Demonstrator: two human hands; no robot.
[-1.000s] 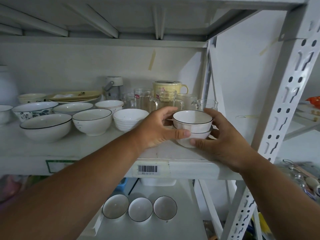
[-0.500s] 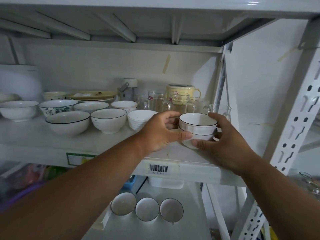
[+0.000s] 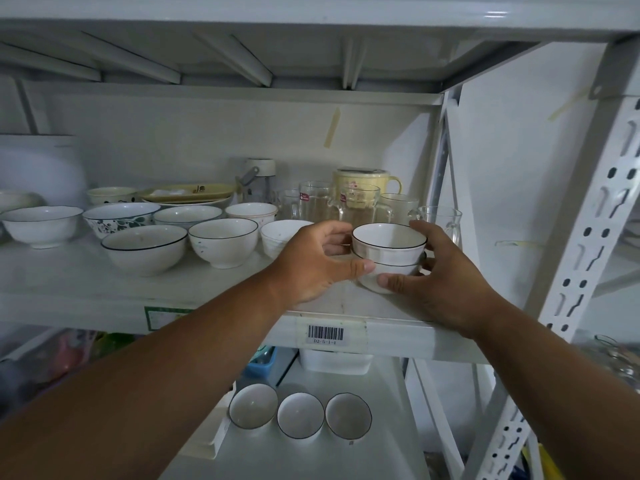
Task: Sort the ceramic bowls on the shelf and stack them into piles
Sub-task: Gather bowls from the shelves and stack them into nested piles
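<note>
Bowls first: a small pile of white black-rimmed bowls (image 3: 388, 252) sits at the right front of the shelf (image 3: 104, 292), the upper bowl nested in the lower one. My left hand (image 3: 317, 263) grips the pile from its 9 o'clock side, thumb curled against the lower bowl's wall, fingers wrapped behind the upper one. My right hand (image 3: 440, 271) grips from the 3 o'clock side, thumb pressed to the lower bowl at about 6 o'clock, fingers curved round the back. Whether the pile's base touches the shelf board I cannot tell; my thumbs cover that line.

At 9 o'clock from the pile, just beyond my left hand, stands a ribbed white bowl (image 3: 280, 235), partly hidden. Further along the same direction are a tall black-rimmed bowl (image 3: 223, 242) and a wide black-rimmed bowl (image 3: 144, 249), close together but apart. Behind them, toward 10 o'clock, sit a green-patterned bowl (image 3: 116, 218), a shallow white bowl (image 3: 187, 216) and a red-rimmed bowl (image 3: 251, 213). A white footed bowl (image 3: 41, 225) stands alone at far left.

At 12 o'clock from the pile, glass mugs (image 3: 318, 202) cluster before a yellow mug (image 3: 367, 183).

On the lower shelf, at 6 o'clock, three small black-rimmed bowls (image 3: 300, 414) stand in a row, side by side.
</note>
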